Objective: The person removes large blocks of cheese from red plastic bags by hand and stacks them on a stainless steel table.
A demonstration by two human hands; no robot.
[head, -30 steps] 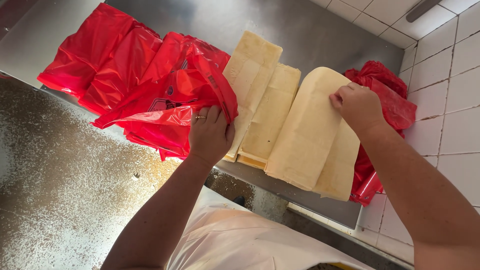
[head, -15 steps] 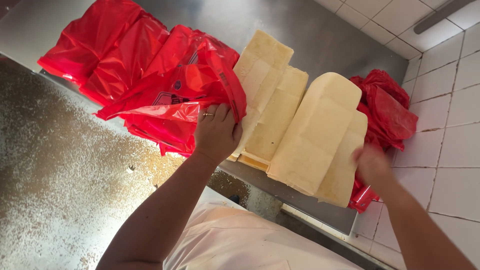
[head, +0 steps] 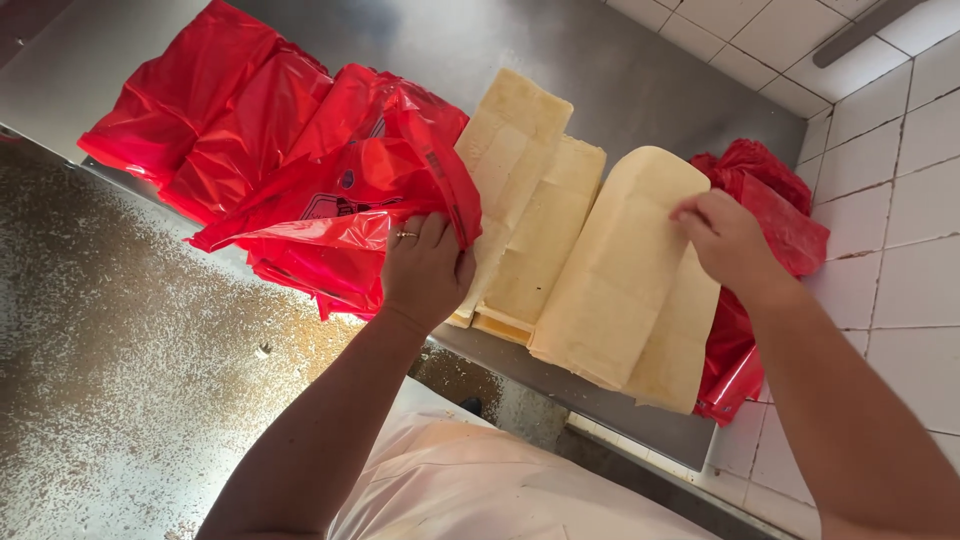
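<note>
The left hand (head: 425, 270) is clenched on the edge of a crumpled red plastic carrier bag (head: 340, 215), which lies on top of a heap of similar red bags on the stainless steel counter (head: 620, 70). The right hand (head: 725, 240) rests on the nearest stack of flat tan paper sheets (head: 620, 270), fingers curled at its upper edge, seemingly pinching the top sheet, though the grip itself is hidden. To do this cleanly, it seems best to peel one sheet only, lifting from the corner while the bag's mouth is kept pulled open beside the stacks. More red plastic (head: 770, 200) lies under the sheets by the white tiled wall (head: 900, 200).
</note>
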